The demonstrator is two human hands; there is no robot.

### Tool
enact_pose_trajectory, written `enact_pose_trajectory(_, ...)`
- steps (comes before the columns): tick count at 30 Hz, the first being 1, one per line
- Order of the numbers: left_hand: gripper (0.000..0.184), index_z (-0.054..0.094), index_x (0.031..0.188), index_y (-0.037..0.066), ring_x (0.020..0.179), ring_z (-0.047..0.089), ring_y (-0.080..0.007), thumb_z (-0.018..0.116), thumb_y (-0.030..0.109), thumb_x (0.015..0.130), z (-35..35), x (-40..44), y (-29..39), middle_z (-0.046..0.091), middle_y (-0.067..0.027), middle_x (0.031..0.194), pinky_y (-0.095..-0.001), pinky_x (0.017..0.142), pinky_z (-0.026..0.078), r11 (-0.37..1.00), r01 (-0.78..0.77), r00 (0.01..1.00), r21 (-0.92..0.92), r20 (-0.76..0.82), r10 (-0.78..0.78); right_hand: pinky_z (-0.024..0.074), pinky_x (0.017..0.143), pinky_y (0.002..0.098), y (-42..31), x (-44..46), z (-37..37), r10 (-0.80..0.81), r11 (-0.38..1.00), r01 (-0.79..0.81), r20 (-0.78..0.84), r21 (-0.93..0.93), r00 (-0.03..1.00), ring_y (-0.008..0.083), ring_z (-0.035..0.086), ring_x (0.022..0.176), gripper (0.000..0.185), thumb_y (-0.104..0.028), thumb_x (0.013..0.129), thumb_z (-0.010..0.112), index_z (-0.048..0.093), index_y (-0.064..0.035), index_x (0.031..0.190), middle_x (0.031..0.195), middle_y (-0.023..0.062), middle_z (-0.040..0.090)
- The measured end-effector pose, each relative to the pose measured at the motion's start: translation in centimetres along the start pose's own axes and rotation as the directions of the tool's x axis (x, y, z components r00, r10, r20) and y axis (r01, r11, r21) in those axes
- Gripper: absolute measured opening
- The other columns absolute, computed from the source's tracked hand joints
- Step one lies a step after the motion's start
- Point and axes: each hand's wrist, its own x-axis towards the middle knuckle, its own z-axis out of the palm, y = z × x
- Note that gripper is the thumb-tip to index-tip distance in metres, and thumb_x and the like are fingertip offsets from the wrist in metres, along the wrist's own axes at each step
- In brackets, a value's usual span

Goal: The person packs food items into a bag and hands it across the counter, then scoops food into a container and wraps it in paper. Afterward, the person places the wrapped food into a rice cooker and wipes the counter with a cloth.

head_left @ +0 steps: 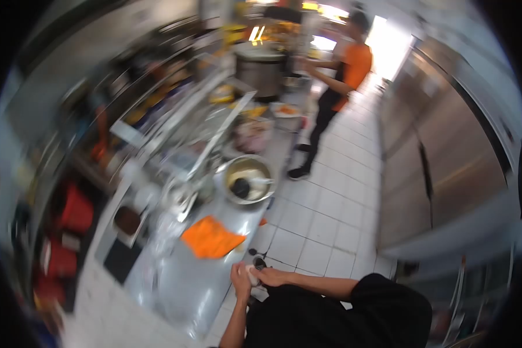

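My left hand (240, 281) and my right hand (271, 276) are close together beside the edge of the steel counter, low in the view. Both hands have their fingers curled round a small white object (253, 276), pinched between them. Blur and the fingers hide what kind of thing it is. Just past my hands, an orange cloth (210, 238) lies crumpled on the steel counter (185, 296). Farther along stands a metal bowl (232, 198) with pale contents and a dark round item in it.
A co-worker (356, 66) in an orange top stands by the counter's far end, near a large pot (258, 75). Steel refrigerator doors (446, 139) line the right side. White floor tiles (336, 214) run between. Red bins (75, 211) are at the left.
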Motion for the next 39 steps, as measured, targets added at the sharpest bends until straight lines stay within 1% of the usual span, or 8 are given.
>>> enact_pose_trajectory(9,0.033,0.054,0.084,0.007,0.071,0.050,-0.0130,0.043,0.030,0.104,15.7,0.6,2.6,0.052,-0.0026,0.077,-0.0326,0.065,0.043,0.981,0.176,0.885,0.086,0.422,-0.196,0.0500,0.058,0.0360,12.3,-5.9,-6.8,0.111,0.704,0.079,-0.219,0.705,0.970,0.0218,0.067,0.066,0.091,-0.077,0.095,0.017,0.067,-0.0020,0.080,0.075,0.0116,0.068)
enact_pose_trajectory(14,0.039,0.056,0.085,0.003,0.075,0.054,-0.0206,0.041,0.033,0.104,30.9,0.9,0.3,0.057,-0.0107,0.079,-0.0390,0.071,0.045,0.969,0.155,0.808,0.191,0.540,-0.236,0.0504,0.054,0.0344,21.1,-10.9,-16.1,0.171,0.748,0.162,-0.423,0.643,0.890,0.0216,0.065,0.058,0.081,-0.064,0.101,0.021,0.067,0.0006,0.083,0.066,0.0120,0.065)
enact_pose_trajectory(19,0.053,0.061,0.094,-0.002,0.096,0.061,-0.0489,0.038,0.044,0.104,46.6,-0.7,2.8,0.064,-0.0308,0.097,-0.0535,0.086,0.045,0.812,-0.422,0.667,0.404,0.745,-0.023,0.0519,0.061,0.0362,28.0,-17.8,-25.1,0.381,0.684,0.147,-0.523,0.714,0.762,0.0225,0.067,0.061,0.073,-0.054,0.104,0.030,0.069,0.0058,0.088,0.070,0.0152,0.067)
enact_pose_trajectory(22,0.050,0.060,0.110,-0.001,0.097,0.062,-0.0440,0.038,0.044,0.104,54.0,-1.6,5.2,0.066,-0.0253,0.097,-0.0496,0.088,0.047,0.756,-0.419,0.563,0.502,0.798,-0.217,0.0515,0.062,0.0359,33.2,-19.9,-28.3,0.417,0.647,0.201,-0.562,0.736,0.714,0.0234,0.067,0.064,0.072,-0.054,0.104,0.029,0.068,0.0060,0.091,0.072,0.0147,0.067)
enact_pose_trajectory(26,0.046,0.063,0.099,0.009,0.070,0.065,-0.0215,0.041,0.050,0.102,61.3,-0.9,4.6,0.065,-0.0064,0.081,-0.0396,0.067,0.055,0.571,0.691,0.034,0.442,0.770,-0.637,0.0534,0.060,0.0354,38.1,-22.4,-31.4,0.423,0.311,0.461,-0.555,0.831,0.716,0.0232,0.067,0.067,0.069,-0.057,0.105,0.027,0.063,-0.0037,0.081,0.071,0.0117,0.066)
enact_pose_trajectory(32,0.043,0.063,0.096,0.013,0.065,0.062,-0.0258,0.045,0.051,0.097,71.8,1.1,4.8,0.064,-0.0082,0.077,-0.0445,0.058,0.051,0.246,0.806,-0.359,0.539,0.774,-0.522,0.0527,0.057,0.0349,48.9,-25.4,-42.6,0.576,0.351,0.493,-0.599,0.796,0.556,0.0222,0.066,0.066,0.062,-0.057,0.105,0.028,0.061,-0.0075,0.089,0.077,0.0110,0.067)
enact_pose_trajectory(37,0.045,0.064,0.096,0.010,0.066,0.064,-0.0289,0.046,0.052,0.096,85.1,6.6,5.1,0.067,-0.0118,0.081,-0.0464,0.062,0.052,0.184,0.744,-0.489,0.643,0.711,-0.506,0.0517,0.073,0.0388,57.4,-30.9,-55.3,0.648,-0.149,0.787,-0.542,0.598,0.535,0.0240,0.062,0.082,0.036,-0.046,0.098,0.052,0.063,-0.0124,0.093,0.082,0.0052,0.064)
enact_pose_trajectory(39,0.045,0.064,0.096,0.010,0.070,0.065,-0.0295,0.048,0.052,0.094,90.7,9.5,7.5,0.067,-0.0112,0.082,-0.0470,0.064,0.053,0.256,0.811,-0.375,0.527,0.803,-0.463,0.0512,0.072,0.0394,62.0,-32.6,-60.1,0.680,-0.368,0.863,-0.533,0.347,0.504,0.0257,0.061,0.079,0.027,-0.037,0.094,0.055,0.064,-0.0122,0.092,0.083,0.0059,0.065)
